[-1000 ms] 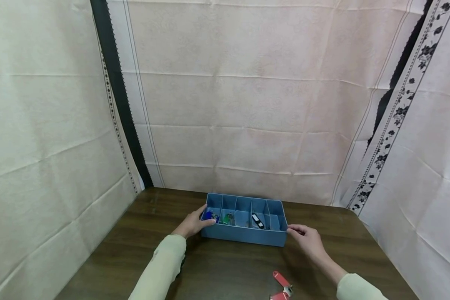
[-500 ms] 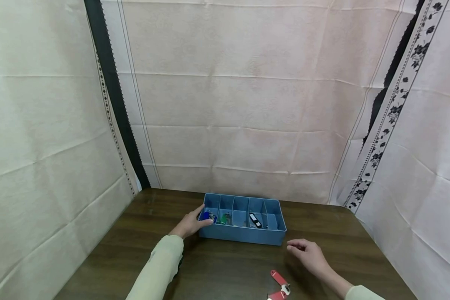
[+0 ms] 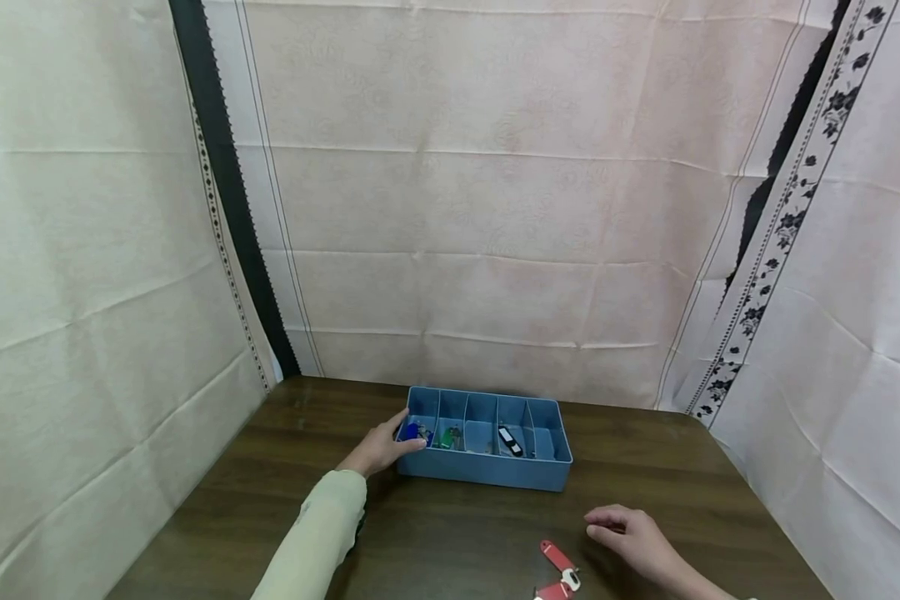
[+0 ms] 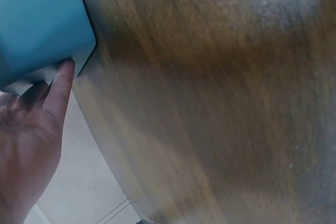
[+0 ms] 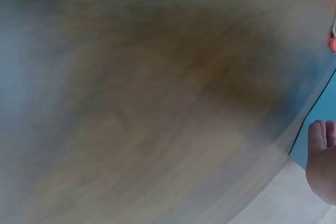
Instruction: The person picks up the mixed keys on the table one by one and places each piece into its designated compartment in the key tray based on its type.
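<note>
A blue compartment box [image 3: 487, 473] stands on the brown table. My left hand [image 3: 375, 448] holds its left end, thumb at the front rim and fingers along the side. In the left wrist view, the fingers [image 4: 59, 90] touch the box's end wall. My right hand [image 3: 633, 542] hovers right of two red tags [image 3: 557, 557], fingers loosely curled and holding nothing. Inside the box are a blue key tag [image 3: 412, 431] at the left, a green key tag [image 3: 447, 438] beside it, and a small black-and-white stick [image 3: 510, 442] in the fourth compartment.
The wooden table [image 3: 450, 533] reaches back to a pale cloth backdrop [image 3: 495, 250]. Cloth sides hang at left and right. Small metal parts lie by the red tags near the front of the head view.
My right hand has let go of the box's right end and moved toward me and slightly right. The left hand stays on the box, which remains in place.
</note>
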Motion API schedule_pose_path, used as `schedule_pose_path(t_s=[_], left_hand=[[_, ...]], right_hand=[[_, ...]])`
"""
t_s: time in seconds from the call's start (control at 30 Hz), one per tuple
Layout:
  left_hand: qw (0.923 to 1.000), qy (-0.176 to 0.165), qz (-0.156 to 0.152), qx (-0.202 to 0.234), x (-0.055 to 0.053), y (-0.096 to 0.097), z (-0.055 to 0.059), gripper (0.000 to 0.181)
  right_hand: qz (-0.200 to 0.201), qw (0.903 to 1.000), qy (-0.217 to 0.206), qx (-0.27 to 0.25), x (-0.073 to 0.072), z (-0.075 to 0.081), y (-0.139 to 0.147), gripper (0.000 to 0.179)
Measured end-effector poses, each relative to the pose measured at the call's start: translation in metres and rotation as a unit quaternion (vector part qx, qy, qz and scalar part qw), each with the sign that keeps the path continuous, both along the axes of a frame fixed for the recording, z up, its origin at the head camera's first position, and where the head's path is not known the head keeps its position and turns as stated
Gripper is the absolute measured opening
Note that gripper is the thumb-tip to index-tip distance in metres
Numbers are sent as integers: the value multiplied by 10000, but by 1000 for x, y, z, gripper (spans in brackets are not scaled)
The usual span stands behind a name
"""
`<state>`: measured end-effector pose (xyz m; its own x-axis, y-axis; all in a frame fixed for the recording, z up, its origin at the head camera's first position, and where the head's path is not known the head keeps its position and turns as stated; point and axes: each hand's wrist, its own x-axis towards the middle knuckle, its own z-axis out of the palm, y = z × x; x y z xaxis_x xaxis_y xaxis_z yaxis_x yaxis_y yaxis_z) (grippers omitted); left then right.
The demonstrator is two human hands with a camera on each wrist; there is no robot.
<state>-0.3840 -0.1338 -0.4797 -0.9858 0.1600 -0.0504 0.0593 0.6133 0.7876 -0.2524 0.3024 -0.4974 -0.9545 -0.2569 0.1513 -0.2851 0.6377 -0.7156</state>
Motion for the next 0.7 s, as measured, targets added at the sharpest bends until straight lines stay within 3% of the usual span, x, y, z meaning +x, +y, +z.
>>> schedule_pose_path(t_s=[0.33,0.7], left_hand=[[10000,-35,11,4,1,-1,2,85],[10000,-67,28,-18,2,0,3,85]], right_hand=[[763,9959,-466,-135,8,-9,16,22],[1446,9873,-658,-4,10,-19,14,19]])
